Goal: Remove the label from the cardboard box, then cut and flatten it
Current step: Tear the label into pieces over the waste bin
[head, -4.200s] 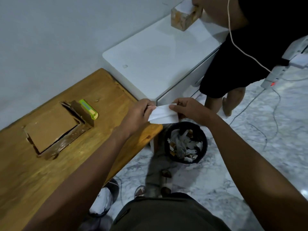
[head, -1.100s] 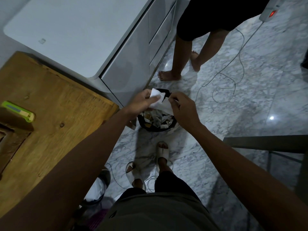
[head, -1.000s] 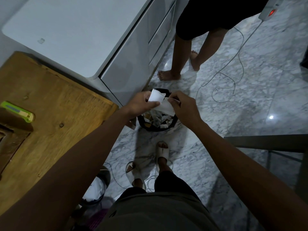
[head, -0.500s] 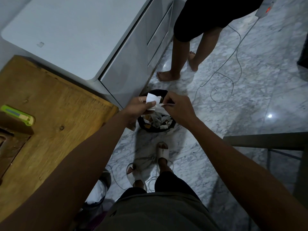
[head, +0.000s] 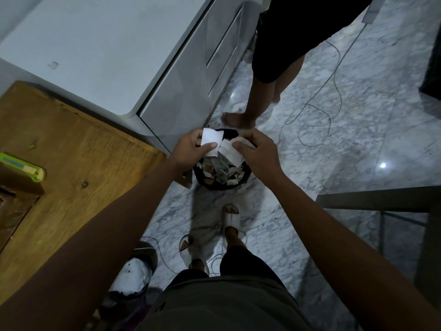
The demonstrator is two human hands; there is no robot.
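The white label is torn in two above a black waste bin (head: 205, 181) full of paper scraps. My left hand (head: 189, 151) pinches one white piece (head: 211, 139) between thumb and fingers. My right hand (head: 256, 152) pinches the other piece (head: 230, 152) just beside it. The brown cardboard box (head: 14, 201) lies at the left edge of the wooden table (head: 71, 158), mostly out of frame. A green utility knife (head: 22, 166) rests on the box's flap.
A white cabinet (head: 107, 51) with drawers stands beyond the table. Another person's bare legs (head: 260, 99) stand next to the bin. Cables (head: 317, 111) trail over the marble floor. A dark glass table (head: 381, 204) sits at the right, and a second bin (head: 133, 275) by my feet.
The label was whole and held flat 4.2 s ago. It has since been carried over the bin and torn, and the two pieces are now pulled apart.
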